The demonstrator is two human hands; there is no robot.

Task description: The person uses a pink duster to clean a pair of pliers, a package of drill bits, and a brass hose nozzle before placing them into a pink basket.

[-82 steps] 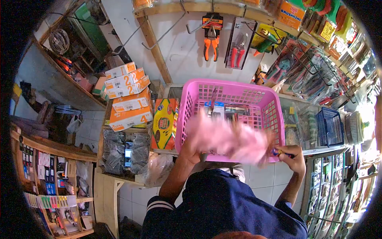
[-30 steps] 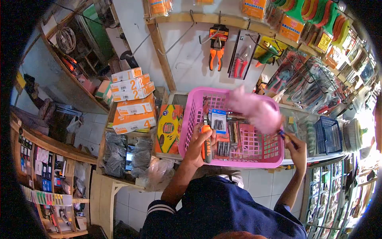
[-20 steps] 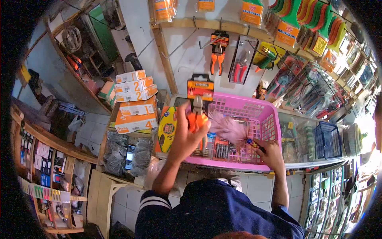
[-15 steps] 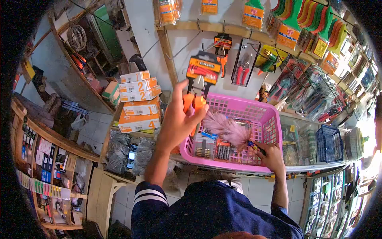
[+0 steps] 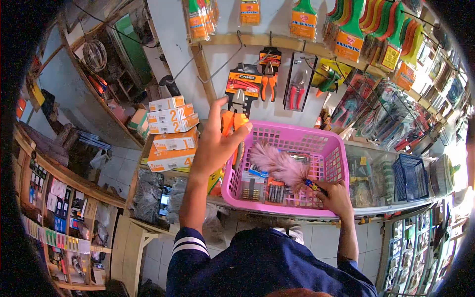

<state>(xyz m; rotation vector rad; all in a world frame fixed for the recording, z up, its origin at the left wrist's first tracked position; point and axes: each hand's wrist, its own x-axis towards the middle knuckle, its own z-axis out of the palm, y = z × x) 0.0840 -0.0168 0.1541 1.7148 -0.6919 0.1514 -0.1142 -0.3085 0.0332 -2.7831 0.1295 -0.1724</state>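
Observation:
My left hand is raised over the left end of a pink basket, its fingers closed on the orange handles of carded pliers. The pliers are upright, and their black and orange "CAMEL" card faces me. My right hand grips the dark handle of a feather duster at the basket's front right. Its pale pink feathers lie over the goods inside. In the pink basket are several small packaged items, including a pack of dark bits.
On the wall hang orange-handled pliers, red-handled pruning shears and bare hooks. Brush packs hang above. Orange and white boxes are stacked left of my arm. A blue basket stands on the glass counter at right.
The pliers in my left hand have shifted slightly up, closer to the wall hooks. The view has turned slightly. My right hand keeps the duster in the basket.

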